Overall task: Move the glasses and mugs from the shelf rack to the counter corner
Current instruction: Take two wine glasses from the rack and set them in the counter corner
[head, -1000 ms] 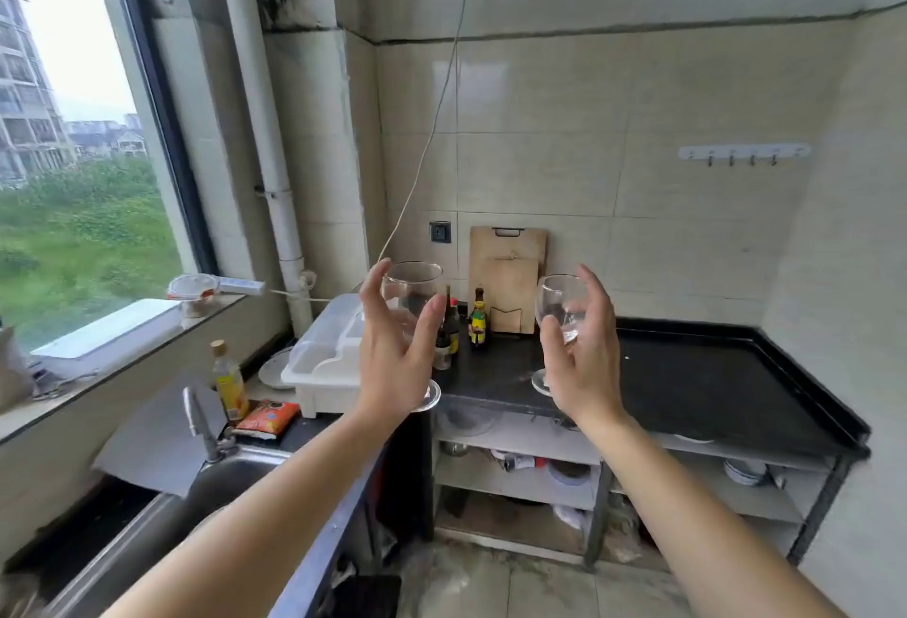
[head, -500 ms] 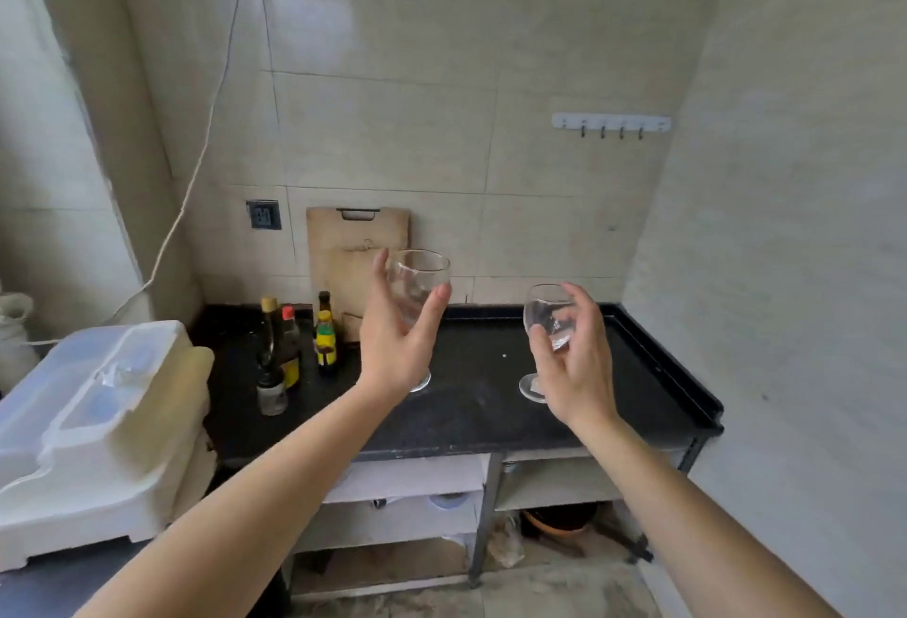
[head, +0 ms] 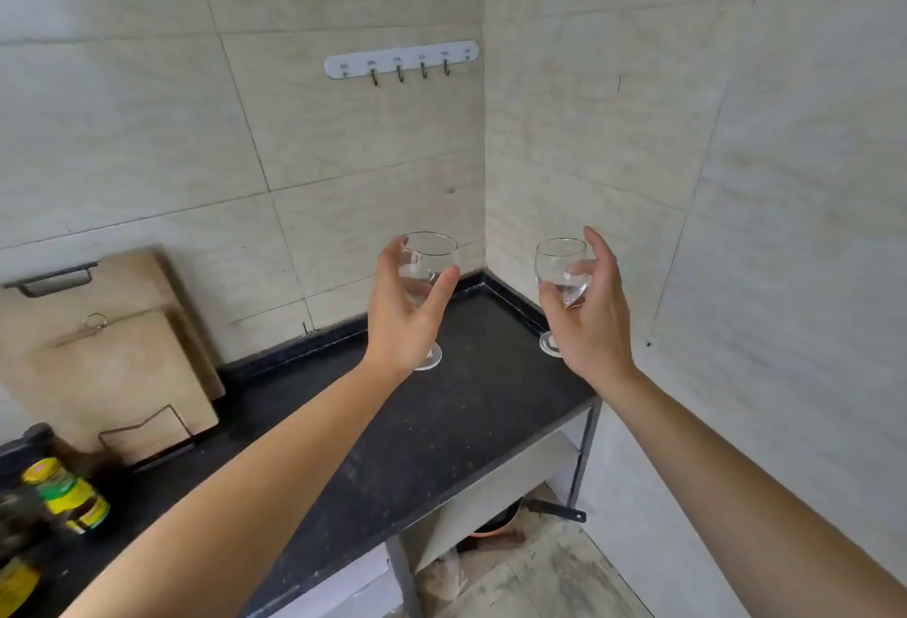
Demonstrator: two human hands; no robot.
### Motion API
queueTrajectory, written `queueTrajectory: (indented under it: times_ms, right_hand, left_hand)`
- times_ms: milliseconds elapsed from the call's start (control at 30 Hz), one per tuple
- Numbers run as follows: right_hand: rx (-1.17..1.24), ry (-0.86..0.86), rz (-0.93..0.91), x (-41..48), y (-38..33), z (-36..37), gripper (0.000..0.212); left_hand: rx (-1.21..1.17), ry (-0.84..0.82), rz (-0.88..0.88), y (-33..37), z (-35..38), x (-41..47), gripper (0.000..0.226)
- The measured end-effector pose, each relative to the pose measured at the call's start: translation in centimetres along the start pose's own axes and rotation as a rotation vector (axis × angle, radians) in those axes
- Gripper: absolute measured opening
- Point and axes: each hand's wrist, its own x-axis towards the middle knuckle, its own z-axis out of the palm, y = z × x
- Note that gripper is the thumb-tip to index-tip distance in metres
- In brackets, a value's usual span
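My left hand [head: 400,323] grips the bowl of a clear stemmed glass [head: 426,258], held upright over the black counter [head: 392,445]; its round foot shows just below my palm. My right hand [head: 589,318] grips a second clear stemmed glass [head: 559,269], also upright, with its foot showing beside my wrist near the right wall. Both glasses are close to the counter's back right corner [head: 483,281]. I cannot tell whether either foot touches the counter. The shelf rack is out of view.
Two wooden cutting boards [head: 103,362] lean on the back wall at left in a wire stand. Sauce bottles [head: 64,494] stand at the lower left. A white hook rail [head: 400,58] hangs on the wall. A pan handle [head: 557,510] sticks out under the counter.
My view has swung right and closer to the counter corner. Both hands have carried the glasses forward toward that corner. The sink, window and dish box have left the view.
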Motion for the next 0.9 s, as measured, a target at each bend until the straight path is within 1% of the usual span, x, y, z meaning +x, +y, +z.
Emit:
queueTrajectory:
  times_ms: [167,267,367,533,633,900]
  right_hand:
    - [0.016,-0.071,0.132,9.2,6.6,3.5,0.092]
    - [0.001,-0.136,0.178,15.0,9.3,6.5,0.098]
    - [-0.007,-0.179,0.207,19.1,10.9,10.0,0.092]
    - [-0.037,-0.236,0.203,23.8,13.1,15.7,0.072]
    - [-0.067,-0.233,0.19,26.0,14.7,18.5,0.07]
    - [-0.094,-0.287,0.301,30.3,21.2,24.7,0.067]
  left_hand:
    - [0.004,-0.008,-0.178,-3.8,6.6,8.3,0.082]
    - [0.014,-0.006,-0.23,-6.1,8.7,13.3,0.08]
    - [0.047,0.007,-0.247,-8.7,9.3,16.9,0.068]
    - [0.089,0.006,-0.252,-13.2,9.5,23.3,0.056]
    - [0.058,0.0,-0.271,-16.6,9.8,26.7,0.055]
    - [0.053,-0.045,-0.396,-25.1,12.7,32.7,0.069]
